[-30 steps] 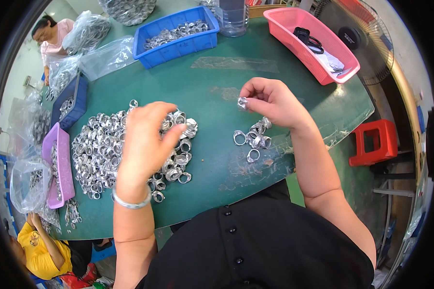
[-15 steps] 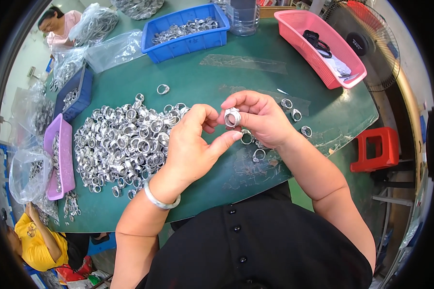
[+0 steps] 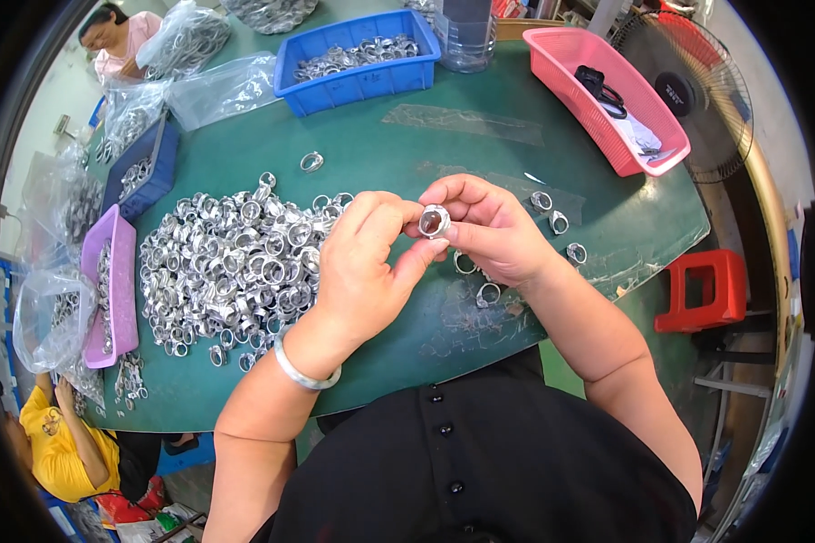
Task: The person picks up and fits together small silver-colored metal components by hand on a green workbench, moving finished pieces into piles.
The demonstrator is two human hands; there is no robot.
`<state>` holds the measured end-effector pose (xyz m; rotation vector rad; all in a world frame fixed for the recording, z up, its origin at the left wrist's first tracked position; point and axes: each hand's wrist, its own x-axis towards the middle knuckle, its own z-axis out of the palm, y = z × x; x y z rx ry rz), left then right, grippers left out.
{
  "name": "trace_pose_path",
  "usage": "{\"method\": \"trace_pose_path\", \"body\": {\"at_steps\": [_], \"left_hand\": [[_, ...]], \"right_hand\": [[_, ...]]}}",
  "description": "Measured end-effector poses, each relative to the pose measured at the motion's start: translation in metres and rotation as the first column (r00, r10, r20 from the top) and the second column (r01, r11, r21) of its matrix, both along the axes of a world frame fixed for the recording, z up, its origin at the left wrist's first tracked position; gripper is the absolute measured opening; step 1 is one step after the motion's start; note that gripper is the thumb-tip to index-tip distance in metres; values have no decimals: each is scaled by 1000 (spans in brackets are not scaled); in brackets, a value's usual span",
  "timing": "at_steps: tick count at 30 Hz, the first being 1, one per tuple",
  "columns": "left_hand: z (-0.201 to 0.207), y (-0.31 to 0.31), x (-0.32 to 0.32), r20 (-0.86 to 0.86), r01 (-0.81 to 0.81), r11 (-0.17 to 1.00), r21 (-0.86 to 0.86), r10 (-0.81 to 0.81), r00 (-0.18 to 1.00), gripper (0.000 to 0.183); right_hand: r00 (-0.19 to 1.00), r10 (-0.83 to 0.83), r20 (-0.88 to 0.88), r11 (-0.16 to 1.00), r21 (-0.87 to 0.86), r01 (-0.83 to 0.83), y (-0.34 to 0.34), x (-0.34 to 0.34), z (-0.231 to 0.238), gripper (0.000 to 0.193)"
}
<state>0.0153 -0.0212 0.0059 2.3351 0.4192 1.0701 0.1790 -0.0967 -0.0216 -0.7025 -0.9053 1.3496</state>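
A silver-coloured metal ring (image 3: 435,221) is held up over the table between both hands. My left hand (image 3: 368,258), with a pale bangle (image 3: 301,371) on its wrist, grips the ring's left side between thumb and fingers. On the other side, my right hand (image 3: 498,231) pinches it with thumb and curled fingers. A big pile of similar metal rings (image 3: 231,267) lies to the left of my left hand. Several loose rings lie around my right hand, among them one ring (image 3: 488,294) below it and another ring (image 3: 560,222) to its right.
The green table (image 3: 371,163) carries a blue bin (image 3: 358,86) of rings at the back and a pink basket (image 3: 598,118) with black items at back right. A purple basket (image 3: 109,290) stands left. A red stool (image 3: 702,290) is at right. A person in yellow (image 3: 59,452) sits at lower left.
The ring has been turned between my fingers, and its opening now faces me more directly. My left fingertips have closed onto it; half a second ago they were nearly beside it.
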Motion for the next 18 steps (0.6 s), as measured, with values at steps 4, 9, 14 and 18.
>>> {"method": "trace_pose_path", "body": {"at_steps": [4,9,14,18], "left_hand": [[-1,3,-2,29,33,999,-39,-32,999,27],[0,3,-3,21,55,995,-80,-54,998,27],[1,2,-2,37,28,994,-110,-24,999,26],[2,1,-2,41,16,997,-78,-13,999,24]], "right_hand": [[999,39,6,998,45,-40,-1,6,2,30],[1000,4,23,999,43,-5,0,6,0,29],[1000,-17,18,998,65,16,0,6,-1,27],[999,-36,36,996,86,33,0,8,-2,26]]}}
